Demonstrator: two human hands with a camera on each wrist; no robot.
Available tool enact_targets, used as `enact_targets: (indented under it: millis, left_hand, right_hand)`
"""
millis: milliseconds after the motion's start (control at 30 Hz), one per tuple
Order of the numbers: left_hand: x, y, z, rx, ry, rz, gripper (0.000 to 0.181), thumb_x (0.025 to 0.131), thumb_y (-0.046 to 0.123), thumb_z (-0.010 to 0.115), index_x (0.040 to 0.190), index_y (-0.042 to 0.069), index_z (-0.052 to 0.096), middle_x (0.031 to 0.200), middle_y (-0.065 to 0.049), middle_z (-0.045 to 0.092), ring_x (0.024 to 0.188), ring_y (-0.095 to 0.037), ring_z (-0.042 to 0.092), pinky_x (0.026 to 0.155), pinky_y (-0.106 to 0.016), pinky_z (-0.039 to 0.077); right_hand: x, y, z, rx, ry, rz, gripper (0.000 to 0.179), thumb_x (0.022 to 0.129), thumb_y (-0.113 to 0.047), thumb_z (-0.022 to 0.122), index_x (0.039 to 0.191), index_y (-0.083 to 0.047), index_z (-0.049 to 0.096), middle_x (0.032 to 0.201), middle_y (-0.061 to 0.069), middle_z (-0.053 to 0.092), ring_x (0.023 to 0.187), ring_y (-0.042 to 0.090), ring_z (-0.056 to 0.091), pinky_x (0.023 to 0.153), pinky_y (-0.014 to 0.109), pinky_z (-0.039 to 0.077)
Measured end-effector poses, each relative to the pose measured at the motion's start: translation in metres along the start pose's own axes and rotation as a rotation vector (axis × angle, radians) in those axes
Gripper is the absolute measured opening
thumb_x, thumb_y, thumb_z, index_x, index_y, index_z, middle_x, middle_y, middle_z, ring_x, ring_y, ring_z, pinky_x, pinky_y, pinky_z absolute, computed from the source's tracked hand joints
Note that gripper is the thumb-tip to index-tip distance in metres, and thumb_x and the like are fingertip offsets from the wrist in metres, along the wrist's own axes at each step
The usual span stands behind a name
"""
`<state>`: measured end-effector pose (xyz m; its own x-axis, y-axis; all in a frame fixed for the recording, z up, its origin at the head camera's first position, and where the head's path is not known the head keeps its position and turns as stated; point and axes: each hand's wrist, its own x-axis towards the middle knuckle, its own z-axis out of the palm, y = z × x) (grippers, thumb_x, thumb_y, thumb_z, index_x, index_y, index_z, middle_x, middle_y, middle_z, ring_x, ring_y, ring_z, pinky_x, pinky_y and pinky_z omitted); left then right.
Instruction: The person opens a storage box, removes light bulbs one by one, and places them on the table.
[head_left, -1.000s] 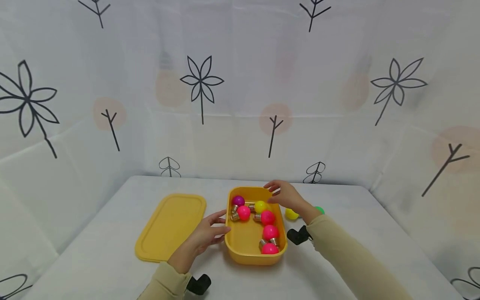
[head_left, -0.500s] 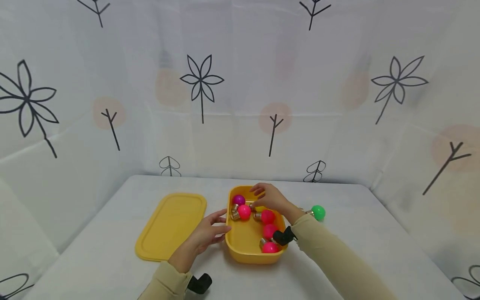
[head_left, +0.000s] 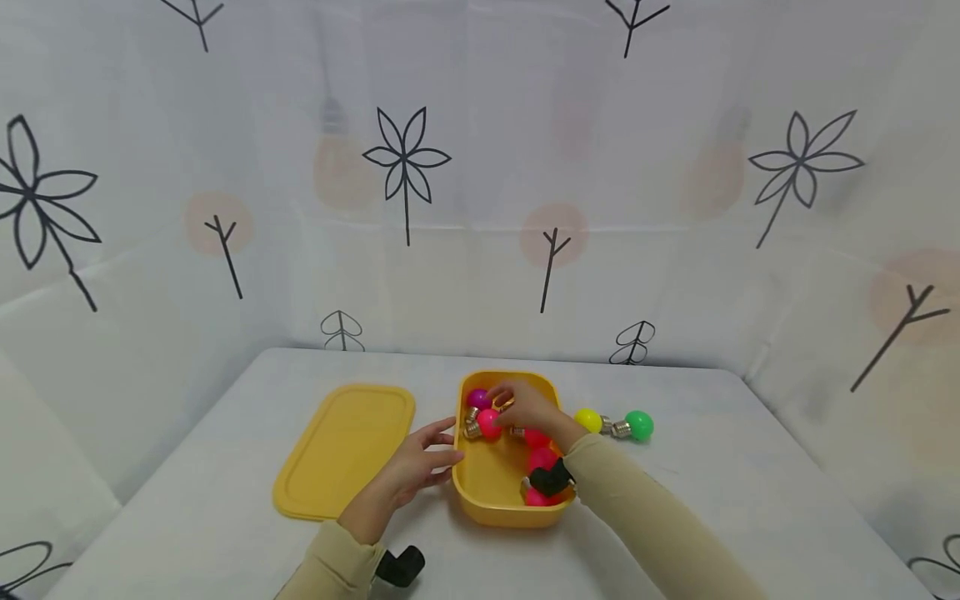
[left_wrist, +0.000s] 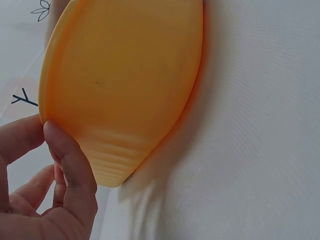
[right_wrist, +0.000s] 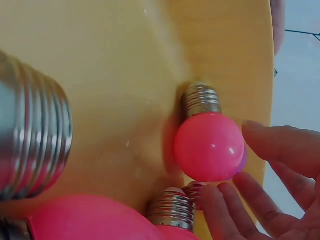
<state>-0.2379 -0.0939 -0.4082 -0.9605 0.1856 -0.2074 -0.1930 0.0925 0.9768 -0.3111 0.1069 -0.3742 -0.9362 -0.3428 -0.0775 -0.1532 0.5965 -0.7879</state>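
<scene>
A yellow plastic box [head_left: 487, 482] stands on the table with several pink bulbs and a purple bulb [head_left: 478, 398] in it, their bases screw-threaded metal. My left hand [head_left: 417, 463] pinches its left rim between thumb and fingers; the thumb [left_wrist: 70, 155] presses the outer wall in the left wrist view. My right hand [head_left: 525, 408] is inside the box near the far end, hiding part of its contents. In the right wrist view its fingers are spread beside a pink bulb [right_wrist: 209, 147], thumb at the bulb's edge, holding nothing.
A flat yellow lid [head_left: 341, 454] lies on the white table left of the box. To the right, a yellow bulb [head_left: 588, 420] and a green bulb [head_left: 639, 425] lie with metal bases close together. A patterned white cloth [head_left: 480, 275] hangs behind the table.
My right hand has moved left and down from over the box's far right edge into the box. The yellow and green bulbs outside now show fully. My left hand stays at the rim.
</scene>
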Motion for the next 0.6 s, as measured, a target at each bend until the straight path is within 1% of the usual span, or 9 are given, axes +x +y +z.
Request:
enact_targets:
  millis: [133, 233, 333, 433, 500, 600]
  left_hand:
    - [0.001, -0.001, -0.001, 0.002, 0.006, 0.0, 0.063, 0.085, 0.009, 0.067, 0.142, 0.011, 0.039, 0.12, -0.016, 0.048, 0.087, -0.022, 0.056, 0.076, -0.031, 0.053]
    - [0.001, -0.001, -0.001, 0.003, 0.009, 0.002, 0.063, 0.085, 0.009, 0.068, 0.142, 0.011, 0.04, 0.119, -0.015, 0.048, 0.086, -0.022, 0.056, 0.075, -0.031, 0.053]
    - [0.001, -0.001, -0.001, 0.001, 0.005, 0.004, 0.063, 0.085, 0.009, 0.067, 0.142, 0.011, 0.04, 0.118, -0.014, 0.048, 0.086, -0.021, 0.057, 0.075, -0.031, 0.053]
    - [0.001, 0.0, -0.001, -0.001, 0.002, 0.004, 0.063, 0.085, 0.009, 0.068, 0.142, 0.011, 0.04, 0.117, -0.014, 0.048, 0.087, -0.022, 0.056, 0.075, -0.03, 0.053]
    - [0.001, 0.0, 0.0, 0.0, 0.001, 0.004, 0.063, 0.085, 0.009, 0.068, 0.141, 0.011, 0.04, 0.117, -0.014, 0.049, 0.087, -0.022, 0.056, 0.075, -0.03, 0.053]
    - [0.001, -0.001, 0.0, -0.003, -0.001, 0.006, 0.063, 0.084, 0.01, 0.068, 0.141, 0.011, 0.041, 0.117, -0.013, 0.049, 0.088, -0.022, 0.056, 0.075, -0.03, 0.053]
  right_hand:
    - [0.0, -0.003, 0.002, -0.015, -0.038, 0.015, 0.036, 0.076, -0.001, 0.073, 0.111, -0.004, 0.063, 0.106, 0.011, 0.058, 0.089, 0.022, 0.055, 0.074, 0.032, 0.053]
    - [0.0, -0.004, 0.002, -0.023, -0.048, 0.03, 0.037, 0.075, -0.001, 0.073, 0.111, -0.004, 0.064, 0.104, 0.01, 0.058, 0.086, 0.021, 0.054, 0.071, 0.031, 0.053]
    - [0.002, -0.003, 0.004, -0.066, -0.062, 0.006, 0.035, 0.074, -0.001, 0.075, 0.108, -0.003, 0.065, 0.098, 0.008, 0.059, 0.079, 0.02, 0.053, 0.066, 0.029, 0.052]
    - [0.005, -0.002, 0.007, -0.112, -0.091, -0.026, 0.032, 0.073, -0.001, 0.076, 0.103, -0.003, 0.067, 0.092, 0.006, 0.059, 0.076, 0.019, 0.052, 0.065, 0.026, 0.05]
    - [0.007, -0.002, 0.009, -0.133, -0.11, -0.045, 0.03, 0.072, 0.0, 0.076, 0.101, -0.003, 0.067, 0.089, 0.006, 0.058, 0.076, 0.018, 0.052, 0.065, 0.025, 0.049]
    - [0.008, -0.004, 0.012, -0.142, -0.12, -0.046, 0.028, 0.071, 0.002, 0.076, 0.097, -0.004, 0.066, 0.088, 0.004, 0.058, 0.076, 0.019, 0.052, 0.066, 0.026, 0.05]
